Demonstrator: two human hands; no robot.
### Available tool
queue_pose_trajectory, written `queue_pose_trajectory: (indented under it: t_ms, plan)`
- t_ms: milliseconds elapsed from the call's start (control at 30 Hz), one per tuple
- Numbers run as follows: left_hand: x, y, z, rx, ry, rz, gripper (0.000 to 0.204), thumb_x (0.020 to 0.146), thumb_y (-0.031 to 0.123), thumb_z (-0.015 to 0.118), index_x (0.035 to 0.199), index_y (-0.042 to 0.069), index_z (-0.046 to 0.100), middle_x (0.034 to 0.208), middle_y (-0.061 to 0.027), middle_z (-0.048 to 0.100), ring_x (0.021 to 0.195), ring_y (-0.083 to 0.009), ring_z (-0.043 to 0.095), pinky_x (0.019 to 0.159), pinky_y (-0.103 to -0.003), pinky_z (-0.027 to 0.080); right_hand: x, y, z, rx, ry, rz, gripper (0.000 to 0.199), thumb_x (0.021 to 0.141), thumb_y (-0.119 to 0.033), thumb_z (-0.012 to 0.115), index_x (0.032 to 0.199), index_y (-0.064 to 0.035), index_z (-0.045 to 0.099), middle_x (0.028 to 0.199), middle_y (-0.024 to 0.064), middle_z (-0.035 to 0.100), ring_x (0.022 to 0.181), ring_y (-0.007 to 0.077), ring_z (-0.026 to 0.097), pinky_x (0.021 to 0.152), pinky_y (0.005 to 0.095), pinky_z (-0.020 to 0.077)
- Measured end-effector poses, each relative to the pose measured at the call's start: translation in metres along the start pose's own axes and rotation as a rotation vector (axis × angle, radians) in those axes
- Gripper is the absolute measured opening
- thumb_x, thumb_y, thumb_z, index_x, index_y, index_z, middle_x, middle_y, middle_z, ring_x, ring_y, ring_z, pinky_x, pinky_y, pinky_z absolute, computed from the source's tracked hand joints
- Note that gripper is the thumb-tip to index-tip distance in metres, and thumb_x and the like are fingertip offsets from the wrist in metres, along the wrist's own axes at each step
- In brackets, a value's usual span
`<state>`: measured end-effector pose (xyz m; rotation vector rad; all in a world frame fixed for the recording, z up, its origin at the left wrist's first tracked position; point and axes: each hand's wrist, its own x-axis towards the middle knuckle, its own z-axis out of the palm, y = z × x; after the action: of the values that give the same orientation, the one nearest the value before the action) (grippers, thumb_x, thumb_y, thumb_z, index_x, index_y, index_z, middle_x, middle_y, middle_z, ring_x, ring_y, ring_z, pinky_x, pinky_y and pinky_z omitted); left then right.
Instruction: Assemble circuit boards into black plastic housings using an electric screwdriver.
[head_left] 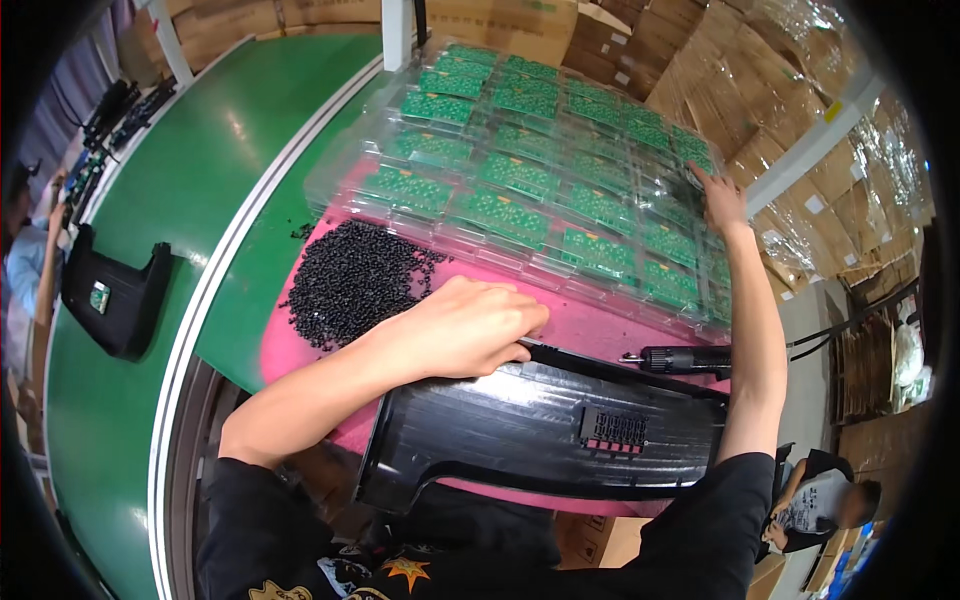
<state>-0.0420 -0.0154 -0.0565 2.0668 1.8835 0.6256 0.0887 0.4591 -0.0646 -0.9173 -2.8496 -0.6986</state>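
Note:
A large curved black plastic panel (540, 425) lies in front of me, with a slotted grille near its right part. My left hand (480, 325) is closed, its fingers curled at the panel's upper left edge. Beyond it, clear plastic trays (480, 245) hold rows of green circuit boards (515, 170). My right hand (722, 200) reaches to the trays' far right side, fingers stretched toward the boards and apart. A black electric screwdriver (685, 359) lies beside my right forearm, partly covered by it.
Small black screws (350, 280) are heaped on the pink mat (575, 310). To the left runs a green conveyor belt (215, 130) carrying another black housing (120, 295) with a small board. Wrapped cartons (810, 150) stand at right. Other people (815, 500) sit lower right and far left.

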Motion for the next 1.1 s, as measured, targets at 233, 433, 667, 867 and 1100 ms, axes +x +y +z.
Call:
queue_pose_trajectory:
  t_ms: [233,433,667,867,1100]
  plan:
    - [0.002,-0.002,0.001,0.065,0.071,0.006,0.027,0.079,0.022,0.074,0.085,0.004,0.055,0.080,-0.0128,0.061,0.085,-0.0337,0.062,0.072,-0.046,0.048,-0.033,-0.040,-0.066,0.395,0.515,0.036,0.057,0.081,-0.005,0.062,0.135,-0.0182,0.052,0.110,0.0130,0.065,0.111,0.0305,0.059,0.102,0.0460,0.0405]
    - [0.004,0.016,-0.018,-0.285,0.317,-0.015,0.074,0.071,0.024,0.084,0.134,0.005,0.050,0.122,-0.0122,0.058,0.105,-0.0231,0.059,0.089,-0.035,0.047,-0.140,-0.133,-0.187,1.610,0.253,-0.257,0.031,0.094,0.000,0.054,0.125,0.0052,0.055,0.111,0.0103,0.069,0.099,0.0148,0.065,0.090,0.0300,0.0518]
    - [0.020,0.070,-0.019,-1.048,0.101,0.065,0.044,0.091,0.008,0.067,0.132,0.001,0.053,0.114,-0.0079,0.065,0.097,-0.0116,0.060,0.083,-0.027,0.051,-0.246,-0.157,-0.219,1.872,0.127,-0.215,0.047,0.088,0.000,0.065,0.132,0.0041,0.049,0.117,0.0150,0.065,0.102,0.0174,0.065,0.091,0.0299,0.0515]
    - [0.033,0.076,-0.011,-0.614,0.017,0.144,0.035,0.096,0.009,0.057,0.129,0.000,0.055,0.098,-0.0050,0.068,0.080,-0.0074,0.062,0.063,-0.022,0.050,-0.286,-0.114,-0.198,0.945,0.458,-0.246,0.063,0.069,-0.001,0.083,0.126,0.0044,0.057,0.111,0.0117,0.065,0.095,0.0176,0.060,0.089,0.0290,0.0481]
    - [0.041,0.085,0.004,-0.877,-0.007,-0.088,0.042,0.089,0.006,0.068,0.129,0.000,0.055,0.102,-0.0068,0.067,0.080,-0.0086,0.062,0.063,-0.021,0.052,-0.322,-0.109,-0.163,1.106,0.387,-0.110,0.064,0.065,0.004,0.083,0.124,0.0062,0.057,0.110,0.0114,0.066,0.098,0.0168,0.062,0.088,0.0285,0.0479]
